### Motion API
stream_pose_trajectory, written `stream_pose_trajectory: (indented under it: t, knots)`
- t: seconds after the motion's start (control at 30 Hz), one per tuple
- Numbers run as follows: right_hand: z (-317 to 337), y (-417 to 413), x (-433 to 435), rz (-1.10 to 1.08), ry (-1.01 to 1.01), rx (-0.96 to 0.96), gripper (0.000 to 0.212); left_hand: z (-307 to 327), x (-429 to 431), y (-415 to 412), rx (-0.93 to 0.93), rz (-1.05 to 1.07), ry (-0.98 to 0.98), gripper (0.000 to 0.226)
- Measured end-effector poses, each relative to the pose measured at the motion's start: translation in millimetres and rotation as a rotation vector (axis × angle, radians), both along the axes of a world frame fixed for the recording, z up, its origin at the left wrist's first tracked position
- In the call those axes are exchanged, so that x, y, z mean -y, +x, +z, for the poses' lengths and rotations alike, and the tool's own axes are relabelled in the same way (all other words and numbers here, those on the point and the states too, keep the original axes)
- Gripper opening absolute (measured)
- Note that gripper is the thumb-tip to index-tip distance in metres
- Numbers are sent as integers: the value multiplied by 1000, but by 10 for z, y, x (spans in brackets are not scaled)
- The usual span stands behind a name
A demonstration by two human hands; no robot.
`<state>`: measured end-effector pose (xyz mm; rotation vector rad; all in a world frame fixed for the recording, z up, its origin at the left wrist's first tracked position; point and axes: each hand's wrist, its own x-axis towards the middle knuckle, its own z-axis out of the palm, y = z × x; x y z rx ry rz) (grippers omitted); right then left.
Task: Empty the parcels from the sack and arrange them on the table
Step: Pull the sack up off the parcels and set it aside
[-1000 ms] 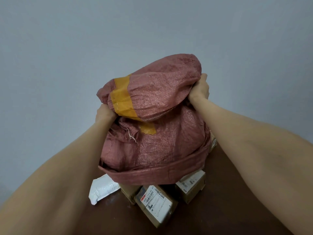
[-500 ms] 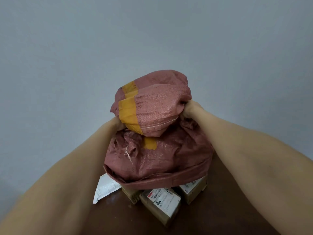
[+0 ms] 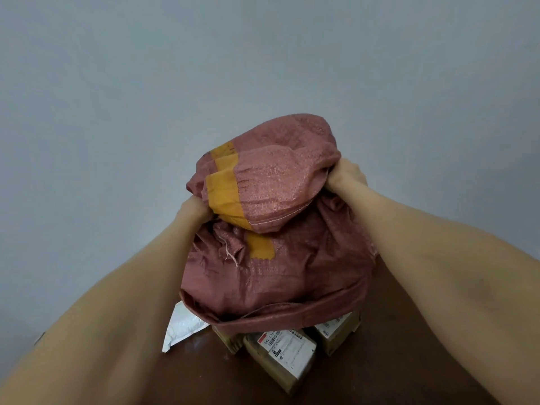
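sack (image 3: 277, 273) sits lower than a sec ago, both hands down w/ it, rim nearer the parcels. it's upside down, mouth facing down, yellow stripe (image 3: 225, 197) across the bunched top. left hand (image 3: 193, 209) grips a fistful of fabric at the sack's left side; right hand (image 3: 346, 176) clenches bunched fabric at its upper right. under the sack's rim, on the brown table (image 3: 380, 375): white padded mailer (image 3: 182, 328) poking out left, small cardboard box (image 3: 228, 342), bigger box (image 3: 286, 355) w/ white label in front, labelled box (image 3: 336, 331) at right. can't tell if rim touches them. grey wall (image 3: 117, 112) behind sack.
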<state>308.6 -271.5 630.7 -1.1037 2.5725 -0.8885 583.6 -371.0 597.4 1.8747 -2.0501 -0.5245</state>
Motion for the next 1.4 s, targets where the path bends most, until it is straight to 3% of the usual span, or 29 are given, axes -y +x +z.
stream_pose_trajectory:
  t: [0.1, 0.33, 0.6, 0.73, 0.8, 0.83, 0.97, 1.13, 1.2, 1.3, 1.4]
  knots:
    - [49, -34, 37, -62, -137, 38, 36, 102, 19, -28, -43, 83, -98, 36]
    - [89, -51, -10, -57, -237, 53, 33, 224, -30, -50, -100, 141, -155, 31]
    - [176, -113, -101, -113, -162, 27, 35, 203, -77, -86, -55, 63, -89, 35]
    - [70, -111, -91, -3, -87, 284, 35, 95, -155, -265, 62, -155, 2, 57]
    - [32, -50, -126, 54, -133, 556, 18, 36, -199, -342, 36, -266, 67, 72]
    - [30, 4, -151, 68, -140, 701, 21, 24, -227, -375, 29, -303, 93, 77]
    - [-23, 110, -165, 75, -296, 1033, 30, -40, -287, -476, 166, -383, 114, 64]
    - [-90, 77, -191, 129, -398, 1155, 33, -33, -238, -462, 271, -339, 31, 52]
    - [-113, 72, -105, 93, -441, 1075, 31, -13, -239, -472, 270, -354, 33, 53]
    - [-182, -2, -26, 38, -159, 444, 21, 0, -277, -486, 276, -355, 30, 54]
    - [-262, -79, -88, 7, 44, 143, 42, -50, -228, -415, 298, -357, 65, 53]
